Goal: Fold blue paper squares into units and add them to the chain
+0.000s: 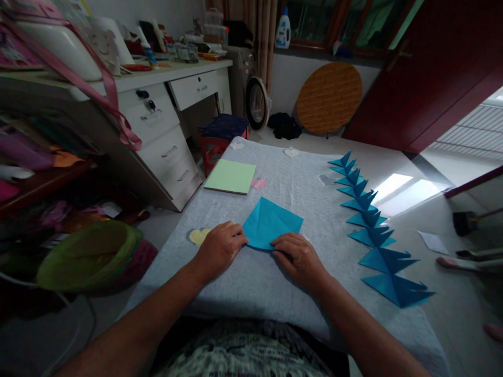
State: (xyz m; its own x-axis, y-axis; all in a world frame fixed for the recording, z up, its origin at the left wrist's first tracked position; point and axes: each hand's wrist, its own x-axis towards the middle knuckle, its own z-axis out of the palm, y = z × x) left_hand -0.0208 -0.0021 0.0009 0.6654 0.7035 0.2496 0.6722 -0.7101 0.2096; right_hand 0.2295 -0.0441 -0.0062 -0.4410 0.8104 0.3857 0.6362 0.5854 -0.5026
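A square sheet of blue origami paper [271, 222] with faint creases lies on the cloth-covered table in front of me. My left hand [223, 243] is closed at the sheet's left corner, thumb and fingers pinching its edge. At the near right edge, my right hand [298, 256] has its curled fingers on the paper, the thumb tucked below. Beyond my left hand sits a stack of pale green paper [231, 176]. Along the table's right side stands a row of several folded blue paper cranes [365, 212], with pointed wings.
The table wears a grey cloth [291, 173] with heart-shaped patches. To the left are a white desk [157, 136] with drawers and a green-lined waste bin [90, 256]. A stool [223, 128] stands behind the table's far left corner; a round wooden tabletop [329, 98] leans against the wall.
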